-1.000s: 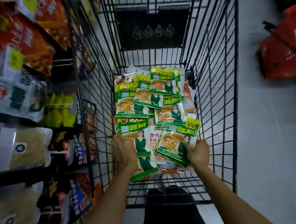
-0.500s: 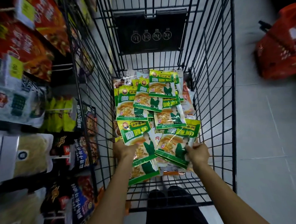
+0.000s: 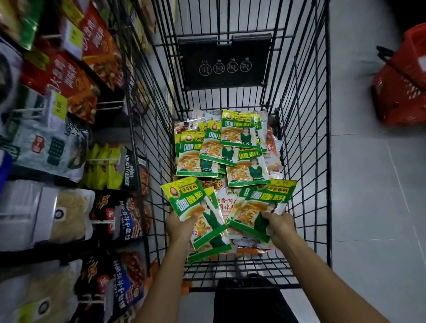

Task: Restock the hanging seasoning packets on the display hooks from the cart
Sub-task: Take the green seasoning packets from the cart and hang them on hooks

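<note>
Both my hands are down inside the black wire cart (image 3: 305,140). My left hand (image 3: 179,227) grips a small stack of green and yellow seasoning packets (image 3: 188,200), lifted and tilted. My right hand (image 3: 278,223) pinches the lower edge of another few of the same packets (image 3: 264,203). Several more green packets (image 3: 221,148) lie piled on the cart floor further ahead, over white and red packets (image 3: 225,203). The display hooks (image 3: 102,159) with hanging goods run along the left.
The shelf on the left holds red, white, yellow-green and black hanging bags on white pegs with price tags (image 3: 60,105). A red plastic shopping basket (image 3: 406,79) sits on the grey tiled floor at the right. A black sign panel (image 3: 225,60) hangs on the cart's far end.
My left hand has lifted its packets up and left off the pile, tilting them. My right hand has raised its packets slightly. The view has shifted a little downward.
</note>
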Action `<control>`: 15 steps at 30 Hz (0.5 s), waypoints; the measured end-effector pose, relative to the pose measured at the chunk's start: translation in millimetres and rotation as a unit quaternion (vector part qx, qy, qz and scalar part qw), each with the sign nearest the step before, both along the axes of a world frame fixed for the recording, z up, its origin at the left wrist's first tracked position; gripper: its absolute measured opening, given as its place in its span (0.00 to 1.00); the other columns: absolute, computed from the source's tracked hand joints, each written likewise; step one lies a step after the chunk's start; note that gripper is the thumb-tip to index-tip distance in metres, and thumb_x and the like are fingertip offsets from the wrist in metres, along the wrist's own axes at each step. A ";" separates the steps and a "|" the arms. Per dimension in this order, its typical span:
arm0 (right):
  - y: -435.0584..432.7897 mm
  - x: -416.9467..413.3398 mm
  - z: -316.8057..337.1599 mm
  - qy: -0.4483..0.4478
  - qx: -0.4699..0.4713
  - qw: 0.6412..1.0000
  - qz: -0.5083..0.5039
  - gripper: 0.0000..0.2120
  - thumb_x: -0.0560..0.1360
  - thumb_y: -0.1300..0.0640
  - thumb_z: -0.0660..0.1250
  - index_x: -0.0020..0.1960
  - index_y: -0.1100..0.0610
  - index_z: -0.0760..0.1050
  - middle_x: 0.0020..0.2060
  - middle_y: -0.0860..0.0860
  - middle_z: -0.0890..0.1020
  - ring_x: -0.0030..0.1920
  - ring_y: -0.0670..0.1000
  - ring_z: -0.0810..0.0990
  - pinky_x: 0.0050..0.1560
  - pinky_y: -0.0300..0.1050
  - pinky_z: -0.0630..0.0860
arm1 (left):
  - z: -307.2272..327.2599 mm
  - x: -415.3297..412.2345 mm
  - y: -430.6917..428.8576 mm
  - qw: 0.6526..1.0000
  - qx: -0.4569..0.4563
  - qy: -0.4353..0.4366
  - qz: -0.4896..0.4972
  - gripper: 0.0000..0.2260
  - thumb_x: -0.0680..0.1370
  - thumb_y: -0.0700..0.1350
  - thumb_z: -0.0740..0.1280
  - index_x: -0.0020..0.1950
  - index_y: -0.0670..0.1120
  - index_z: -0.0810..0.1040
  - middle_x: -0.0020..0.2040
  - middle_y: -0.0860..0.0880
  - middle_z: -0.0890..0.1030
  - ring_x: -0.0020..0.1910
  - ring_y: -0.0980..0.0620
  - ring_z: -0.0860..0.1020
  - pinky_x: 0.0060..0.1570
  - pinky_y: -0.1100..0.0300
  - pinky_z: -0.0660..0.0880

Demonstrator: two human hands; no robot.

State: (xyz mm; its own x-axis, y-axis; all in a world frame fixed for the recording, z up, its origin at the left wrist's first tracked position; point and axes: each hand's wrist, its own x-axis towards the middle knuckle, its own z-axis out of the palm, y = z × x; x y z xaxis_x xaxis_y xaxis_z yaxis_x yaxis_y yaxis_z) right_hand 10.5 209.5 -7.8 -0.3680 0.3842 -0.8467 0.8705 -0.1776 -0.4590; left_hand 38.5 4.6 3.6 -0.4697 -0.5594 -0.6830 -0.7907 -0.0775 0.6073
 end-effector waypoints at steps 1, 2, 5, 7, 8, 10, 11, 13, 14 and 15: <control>1.0 0.9 8.3 -0.001 0.007 1.000 0.011 0.09 0.75 0.68 0.66 0.55 0.66 0.71 0.51 0.61 0.76 0.46 0.56 0.75 0.42 0.48 0.73 | 8.4 2.6 -1.2 1.000 0.000 0.006 0.008 0.09 0.73 0.34 0.70 0.53 0.40 0.78 0.53 0.40 0.81 0.45 0.47 0.77 0.44 0.59 0.71; 2.3 1.6 16.7 0.000 0.012 1.000 0.021 0.07 0.75 0.68 0.66 0.52 0.66 0.70 0.50 0.61 0.75 0.44 0.56 0.74 0.39 0.47 0.72 | 17.8 4.6 -2.2 1.000 0.000 0.012 0.014 0.09 0.73 0.34 0.70 0.53 0.41 0.78 0.53 0.42 0.81 0.45 0.48 0.76 0.44 0.59 0.70; 2.5 2.5 44.7 0.013 0.019 0.998 0.050 0.15 0.75 0.69 0.66 0.60 0.69 0.67 0.50 0.61 0.74 0.46 0.57 0.73 0.44 0.47 0.71 | 48.3 11.2 -5.7 0.999 -0.006 0.044 0.021 0.14 0.74 0.36 0.71 0.59 0.39 0.76 0.52 0.47 0.77 0.48 0.50 0.74 0.46 0.60 0.68; -1.4 1.5 65.2 0.037 0.019 0.996 0.078 0.21 0.76 0.69 0.66 0.65 0.71 0.64 0.49 0.60 0.72 0.50 0.60 0.75 0.47 0.47 0.70 | 71.7 15.8 -8.1 0.997 -0.004 0.067 0.025 0.15 0.74 0.36 0.71 0.60 0.39 0.75 0.52 0.47 0.77 0.51 0.48 0.75 0.47 0.59 0.69; -4.7 0.2 76.9 0.050 0.017 0.994 0.097 0.21 0.76 0.68 0.66 0.66 0.72 0.63 0.48 0.59 0.71 0.52 0.62 0.75 0.47 0.48 0.70 | 84.0 18.6 -10.2 0.996 -0.004 0.080 0.031 0.15 0.74 0.37 0.71 0.60 0.38 0.75 0.54 0.45 0.78 0.53 0.47 0.76 0.48 0.57 0.70; -13.9 -4.4 104.2 0.090 0.000 0.986 0.139 0.21 0.76 0.66 0.67 0.65 0.70 0.65 0.46 0.58 0.72 0.49 0.60 0.76 0.44 0.50 0.71 | 110.4 24.4 -16.4 0.992 -0.004 0.115 0.046 0.16 0.74 0.37 0.71 0.61 0.38 0.76 0.57 0.43 0.79 0.56 0.44 0.77 0.52 0.54 0.73; -19.4 -7.7 119.8 0.114 -0.018 0.980 0.161 0.18 0.76 0.65 0.67 0.63 0.68 0.66 0.45 0.57 0.73 0.45 0.57 0.76 0.40 0.50 0.72 | 125.2 28.3 -20.6 0.989 -0.007 0.135 0.052 0.15 0.74 0.37 0.71 0.60 0.39 0.76 0.56 0.43 0.80 0.56 0.43 0.78 0.51 0.54 0.74; -32.2 -15.2 155.3 0.158 -0.063 0.963 0.211 0.17 0.76 0.63 0.68 0.61 0.64 0.66 0.49 0.59 0.75 0.46 0.56 0.77 0.40 0.51 0.75 | 160.3 37.7 -30.0 0.981 -0.023 0.181 0.066 0.11 0.75 0.39 0.70 0.57 0.44 0.77 0.53 0.45 0.80 0.53 0.44 0.79 0.45 0.59 0.73; -39.4 -19.5 173.9 0.181 -0.085 0.950 0.239 0.18 0.76 0.63 0.68 0.62 0.65 0.67 0.54 0.59 0.76 0.50 0.58 0.78 0.44 0.53 0.76 | 178.8 42.7 -36.0 0.974 -0.034 0.211 0.073 0.10 0.75 0.40 0.70 0.56 0.46 0.77 0.53 0.46 0.80 0.53 0.45 0.79 0.45 0.59 0.73; -46.8 -23.9 193.2 0.209 -0.104 0.934 0.271 0.17 0.76 0.62 0.68 0.62 0.66 0.68 0.55 0.60 0.77 0.52 0.59 0.78 0.47 0.55 0.76 | 197.7 48.6 -42.2 0.966 -0.045 0.240 0.083 0.09 0.75 0.41 0.70 0.55 0.47 0.76 0.53 0.46 0.81 0.53 0.46 0.79 0.47 0.57 0.74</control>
